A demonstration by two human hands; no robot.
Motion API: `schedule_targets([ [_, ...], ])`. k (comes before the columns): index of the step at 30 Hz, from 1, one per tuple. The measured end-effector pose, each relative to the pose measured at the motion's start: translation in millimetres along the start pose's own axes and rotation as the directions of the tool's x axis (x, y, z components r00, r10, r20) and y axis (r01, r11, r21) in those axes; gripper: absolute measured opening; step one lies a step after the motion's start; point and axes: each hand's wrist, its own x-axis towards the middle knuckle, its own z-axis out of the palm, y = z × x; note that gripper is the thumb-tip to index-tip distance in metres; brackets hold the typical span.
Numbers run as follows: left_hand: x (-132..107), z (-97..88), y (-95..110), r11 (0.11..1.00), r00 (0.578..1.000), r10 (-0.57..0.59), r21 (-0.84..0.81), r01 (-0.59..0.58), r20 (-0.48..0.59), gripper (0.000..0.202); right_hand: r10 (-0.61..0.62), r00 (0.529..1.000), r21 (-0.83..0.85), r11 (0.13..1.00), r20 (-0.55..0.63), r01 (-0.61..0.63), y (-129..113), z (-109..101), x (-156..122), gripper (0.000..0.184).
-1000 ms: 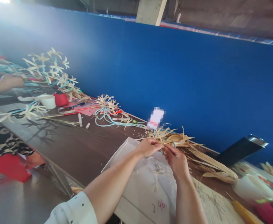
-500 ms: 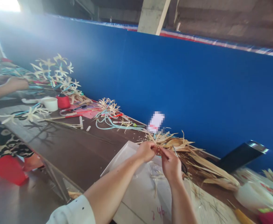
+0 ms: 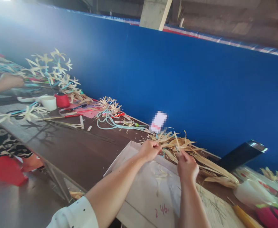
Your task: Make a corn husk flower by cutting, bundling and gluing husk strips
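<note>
My right hand (image 3: 188, 166) is closed on a narrow pale strip of dried husk (image 3: 176, 139), which points up from the fingers. My left hand (image 3: 149, 150) is pinched a little to the left, over the far edge of a shallow white box lid (image 3: 120, 163); what its fingertips hold, if anything, is too small to make out. Just beyond both hands lies a heap of dried husks (image 3: 191, 148). A small pale flower-like piece (image 3: 160, 174) rests in clear plastic on the box lid, below the hands.
A dark thermos (image 3: 240, 156) leans at the right. Along the blue partition (image 3: 200, 85) lie husk flowers (image 3: 109, 106) on light-blue stems. A white cup (image 3: 49, 103) and a red thread spool (image 3: 62, 100) stand to the left. Another person's hand (image 3: 12, 81) works at the far left.
My hands have moved apart: the right hand went to the right with the husk strip upright in it, while the left stayed nearly in place. The view has shifted slightly.
</note>
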Motion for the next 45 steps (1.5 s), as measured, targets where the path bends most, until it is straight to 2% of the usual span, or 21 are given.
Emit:
schedule_targets([
  [2, 3.2, -1.0, -3.1, 0.999, 1.000, -0.021, -0.040, 0.021, 0.001, 0.025, 0.089, 0.996, 0.242, 0.966, 0.026, -0.092, 1.8, 1.1, 0.3, 0.040],
  [5, 8.8, 1.5, -9.6, 0.995, 0.999, -0.047, -0.084, 0.048, 0.022, 0.025, 0.137, 0.968, 0.568, 0.789, 0.210, -0.234, -6.3, 8.9, -8.4, 0.052],
  [8, 11.4, 5.2, -12.9, 0.990, 0.998, -0.047, -0.135, 0.051, 0.028, 0.027, 0.124, 0.913, 0.686, 0.622, 0.389, -0.377, -17.9, 12.4, -17.5, 0.056],
  [10, 10.8, 6.2, -12.3, 0.983, 0.998, -0.055, -0.171, 0.061, 0.044, 0.027, 0.089, 0.865, 0.699, 0.551, 0.494, -0.456, -23.1, 10.1, -20.2, 0.056],
  [12, 9.0, 5.4, -10.4, 0.979, 0.996, -0.050, -0.195, 0.064, 0.076, 0.026, 0.016, 0.805, 0.673, 0.539, 0.593, -0.507, -26.2, 6.6, -21.0, 0.052],
  [14, 7.0, 3.7, -8.7, 0.985, 0.996, -0.017, -0.172, 0.033, 0.092, 0.025, -0.055, 0.741, 0.621, 0.590, 0.669, -0.516, -27.7, 4.2, -21.1, 0.046],
  [16, 5.7, 2.1, -8.3, 0.994, 0.995, 0.037, -0.110, -0.027, 0.088, 0.026, -0.074, 0.709, 0.574, 0.649, 0.701, -0.499, -27.4, 3.7, -20.9, 0.044],
  [18, 5.2, 1.5, -9.4, 0.993, 0.989, 0.093, -0.085, -0.084, 0.113, 0.028, -0.043, 0.723, 0.548, 0.683, 0.690, -0.483, -24.9, 4.9, -20.3, 0.046],
  [21, 5.1, 1.8, -12.2, 0.992, 0.980, 0.115, -0.063, -0.106, 0.162, 0.030, -0.016, 0.781, 0.531, 0.742, 0.624, -0.409, -18.5, 8.2, -18.7, 0.049],
  [25, 4.5, 1.3, -12.7, 0.991, 0.988, 0.107, 0.069, -0.115, 0.111, 0.027, -0.120, 0.856, 0.461, 0.875, 0.503, -0.148, -13.4, 11.4, -16.1, 0.043],
  [27, 3.5, 1.0, -10.7, 0.990, 0.992, 0.098, 0.097, -0.106, 0.084, 0.026, -0.183, 0.883, 0.407, 0.913, 0.431, -0.010, -14.4, 10.9, -14.8, 0.038],
  [29, 1.9, 1.3, -7.7, 0.993, 0.995, 0.072, 0.090, -0.079, 0.075, 0.026, -0.208, 0.910, 0.342, 0.937, 0.360, 0.079, -16.3, 9.4, -13.6, 0.036],
  [32, -0.6, 2.4, -3.4, 0.999, 0.996, 0.017, 0.046, -0.021, 0.087, 0.026, -0.165, 0.940, 0.258, 0.962, 0.297, 0.087, -16.1, 7.8, -11.5, 0.035],
  [36, -0.9, 3.0, -2.6, 0.999, 0.992, -0.034, -0.027, 0.037, 0.119, 0.026, -0.050, 0.975, 0.246, 0.969, 0.215, -0.005, -6.5, 8.1, -7.7, 0.037],
  [38, 0.8, 2.7, -4.4, 0.997, 0.993, -0.044, -0.057, 0.051, 0.111, 0.027, 0.062, 0.987, 0.339, 0.935, 0.147, -0.109, -2.1, 7.7, -5.8, 0.041],
  [39, 1.8, 2.6, -5.3, 0.996, 0.993, -0.050, -0.073, 0.058, 0.105, 0.027, 0.132, 0.982, 0.423, 0.888, 0.134, -0.178, -1.5, 7.1, -5.3, 0.045],
  [41, 3.7, 2.3, -6.4, 0.990, 0.993, -0.067, -0.114, 0.078, 0.101, 0.028, 0.242, 0.951, 0.610, 0.730, 0.191, -0.308, -4.2, 5.2, -5.6, 0.053],
  [43, 4.7, 2.2, -6.2, 0.984, 0.991, -0.088, -0.145, 0.103, 0.105, 0.027, 0.249, 0.920, 0.722, 0.569, 0.303, -0.392, -11.3, 2.9, -7.8, 0.053],
  [45, 4.7, 2.5, -5.3, 0.981, 0.990, -0.091, -0.161, 0.108, 0.112, 0.026, 0.197, 0.896, 0.751, 0.492, 0.397, -0.441, -19.1, 1.3, -11.0, 0.045],
])
